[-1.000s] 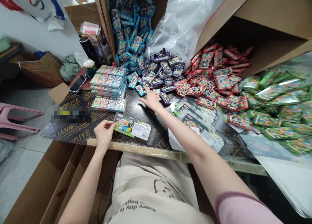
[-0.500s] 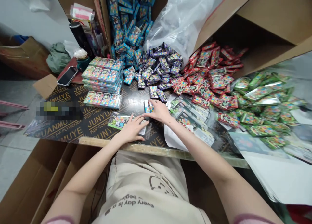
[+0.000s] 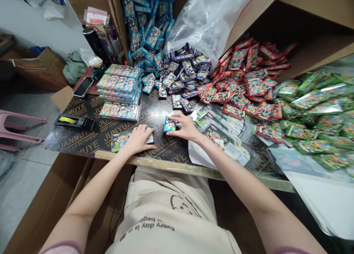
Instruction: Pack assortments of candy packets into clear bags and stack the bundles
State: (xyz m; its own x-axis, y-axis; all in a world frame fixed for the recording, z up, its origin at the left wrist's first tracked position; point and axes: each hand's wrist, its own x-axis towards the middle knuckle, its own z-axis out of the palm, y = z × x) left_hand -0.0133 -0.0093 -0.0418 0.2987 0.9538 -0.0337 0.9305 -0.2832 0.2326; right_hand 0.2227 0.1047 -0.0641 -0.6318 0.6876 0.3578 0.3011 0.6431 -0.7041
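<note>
On the black printed tabletop, my left hand (image 3: 138, 140) lies with its fingers spread over a flat printed card (image 3: 119, 140), green and dark with a colourful picture; part of it is under my palm. My right hand (image 3: 186, 128) pinches a small blue candy box (image 3: 169, 125) between thumb and fingers, at the table's surface. Just beyond that hand are two small purple boxes (image 3: 181, 102). A stack of clear-wrapped multi-packs (image 3: 118, 91) of these little boxes stands beyond my left hand.
Loose blue boxes (image 3: 152, 36), purple boxes (image 3: 188, 68), red boxes (image 3: 249, 88) and green packets (image 3: 315, 114) are heaped along the back and right. Printed sheets (image 3: 221, 125) lie beside my right forearm. A tape dispenser (image 3: 74, 122) and a phone (image 3: 83, 86) are at left.
My left hand and the printed card have slid left, away from my right hand. The blue box in my right hand now shows more clearly. The view has shifted slightly.
</note>
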